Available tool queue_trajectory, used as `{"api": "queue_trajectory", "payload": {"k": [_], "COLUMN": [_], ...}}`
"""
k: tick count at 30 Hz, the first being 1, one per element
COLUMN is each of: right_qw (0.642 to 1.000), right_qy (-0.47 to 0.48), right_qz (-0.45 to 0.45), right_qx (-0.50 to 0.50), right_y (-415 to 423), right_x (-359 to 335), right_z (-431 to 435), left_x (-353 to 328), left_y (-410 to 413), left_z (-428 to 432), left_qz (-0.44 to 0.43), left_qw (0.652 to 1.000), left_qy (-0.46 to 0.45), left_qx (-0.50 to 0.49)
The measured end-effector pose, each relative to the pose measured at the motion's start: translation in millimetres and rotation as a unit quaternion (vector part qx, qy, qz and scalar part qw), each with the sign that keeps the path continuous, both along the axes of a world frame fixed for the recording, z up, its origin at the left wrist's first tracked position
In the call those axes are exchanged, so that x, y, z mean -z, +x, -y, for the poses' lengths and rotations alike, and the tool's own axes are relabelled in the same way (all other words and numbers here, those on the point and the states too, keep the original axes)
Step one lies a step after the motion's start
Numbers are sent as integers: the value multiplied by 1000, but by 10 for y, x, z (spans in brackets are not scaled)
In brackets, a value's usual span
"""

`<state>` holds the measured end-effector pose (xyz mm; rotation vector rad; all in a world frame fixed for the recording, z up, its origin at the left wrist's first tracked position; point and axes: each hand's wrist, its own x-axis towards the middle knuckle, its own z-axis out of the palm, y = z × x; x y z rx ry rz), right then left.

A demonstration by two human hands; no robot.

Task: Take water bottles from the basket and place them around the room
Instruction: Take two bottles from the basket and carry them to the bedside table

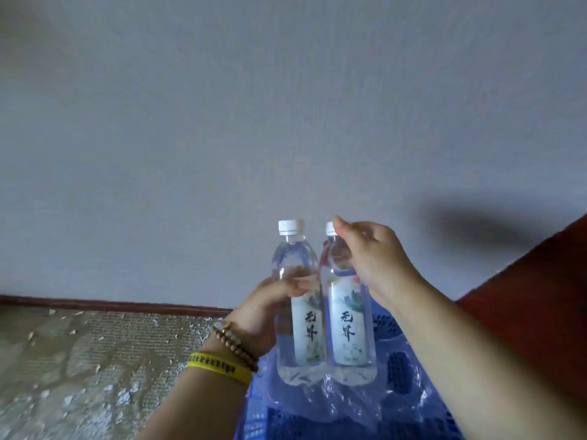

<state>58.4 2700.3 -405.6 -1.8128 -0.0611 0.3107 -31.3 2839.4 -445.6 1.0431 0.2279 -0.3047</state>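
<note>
left hand (270, 309): fingers curled round the middle of the left bottle (305, 331), gripping it
right hand (371, 258): fingers wrapped on the neck and shoulder of the right bottle (349, 328), thumb tip by the cap
bottles: upright, side by side, touching, white caps above the fingers
basket (394, 328): blue, below both hands and behind the bottle bases
plastic wrap (349, 398): clear, under the bottles
left wrist: yellow band (219, 369), bead bracelet (235, 341)

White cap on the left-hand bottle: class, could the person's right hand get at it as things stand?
Probably not yet: the right hand grips the other bottle by its neck. The cap of the left-hand bottle stands bare, close beside.
</note>
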Motion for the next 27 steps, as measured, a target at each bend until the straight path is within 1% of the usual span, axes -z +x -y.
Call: {"api": "queue_trajectory", "payload": {"k": [4,6,9,12,15,17,19,21,22,24,25,27], "right_qw": [996,997,997,994,990,994,995,973,964,961,966,979], "right_qy": [73,65,44,34,54,19,-55,-122,-119,-47,-12,8], "right_qz": [-56,-45,-51,-55,-57,-66,-73,-86,-104,-129,-122,-65], "right_qx": [-16,-4,29,85,120,82,-36,-176,-214,-239,-228,-191], "right_y": [-123,-212,-389,-563,-738,-836,-934,-1040,-1103,-1254,-1322,-1445], "right_x": [-1354,-1974,-2740,-3242,-3600,-3794,-3934,-3990,-3985,-3951,-3921,-3875], "right_z": [-80,-137,-204,-271,-373,-425,-412,-370,-351,-362,-386,-433], "left_x": [-1255,-1841,-2584,-3063,-3270,-3304,-3372,-3451,-3495,-3615,-3686,-3797], "left_y": [-173,-272,-441,-627,-827,-943,-1041,-1108,-1134,-1172,-1197,-1245], "left_z": [-73,-98,-152,-176,-150,-134,-148,-212,-263,-381,-434,-524], "left_qz": [56,71,84,107,126,123,141,134,126,137,147,151], "left_qw": [994,991,991,989,982,978,973,970,971,973,974,979], "left_qy": [-84,-104,-98,-95,-131,-168,-184,-201,-201,-184,-168,-138], "left_qx": [42,46,43,49,44,21,3,-25,-42,-37,-18,16]}}
